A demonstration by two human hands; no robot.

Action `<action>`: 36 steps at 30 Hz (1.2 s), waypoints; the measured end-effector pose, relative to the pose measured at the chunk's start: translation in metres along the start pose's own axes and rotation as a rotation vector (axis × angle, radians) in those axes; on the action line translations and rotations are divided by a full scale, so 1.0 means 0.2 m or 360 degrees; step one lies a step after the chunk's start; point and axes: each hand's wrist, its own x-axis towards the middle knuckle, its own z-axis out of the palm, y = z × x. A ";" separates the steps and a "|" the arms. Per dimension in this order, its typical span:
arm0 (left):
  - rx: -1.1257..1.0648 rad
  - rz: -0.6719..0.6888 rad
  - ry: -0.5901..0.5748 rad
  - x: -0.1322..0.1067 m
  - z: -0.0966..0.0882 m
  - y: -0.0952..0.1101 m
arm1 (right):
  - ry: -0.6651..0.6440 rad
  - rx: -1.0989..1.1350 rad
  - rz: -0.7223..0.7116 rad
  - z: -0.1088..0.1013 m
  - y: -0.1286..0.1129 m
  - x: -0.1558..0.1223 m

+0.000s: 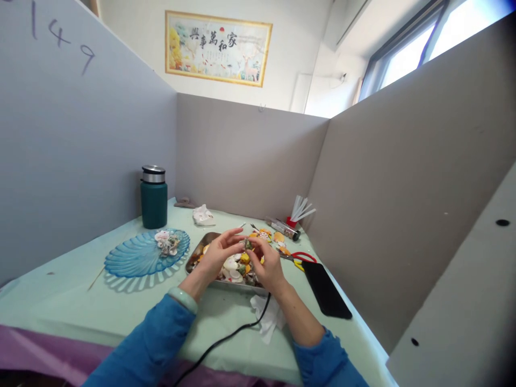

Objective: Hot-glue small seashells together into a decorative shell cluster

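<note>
Over the tray, my left hand [223, 250] and my right hand [265, 262] meet at the fingertips. Between them is a small grey-green piece that looks like a shell [248, 244], pinched by both. Some fingertips hide part of it. Below, a metal tray [193, 262] holds a heap of white, yellow and orange shell-like pieces [235, 267]. To the left, a clump of pinkish and grey shells [167, 243] lies on a blue scalloped plate [131, 255].
A green flask [153, 201] stands behind the plate. Right of the tray are red-and-yellow-handled scissors [302, 258], a black phone [326, 290], a clear tube [284, 228] and white sticks in a red holder [291, 221]. A black cable [226, 337] and crumpled tissue [268, 317] lie in front.
</note>
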 end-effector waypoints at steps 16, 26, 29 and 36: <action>0.0005 0.0031 0.0043 0.02 -0.03 -0.03 | -0.0138 -0.0089 -0.0075 -0.01 0.00 0.00; 0.0122 0.0077 0.0026 0.01 -0.04 -0.04 | -0.0185 -0.0128 -0.0097 -0.01 -0.01 0.01; 0.0167 0.0097 0.0017 0.01 -0.03 -0.03 | -0.0181 -0.0130 -0.0115 -0.01 -0.01 0.01; 0.0299 0.0160 0.0068 0.00 0.00 -0.01 | -0.0118 -0.0148 -0.0076 -0.01 0.01 0.01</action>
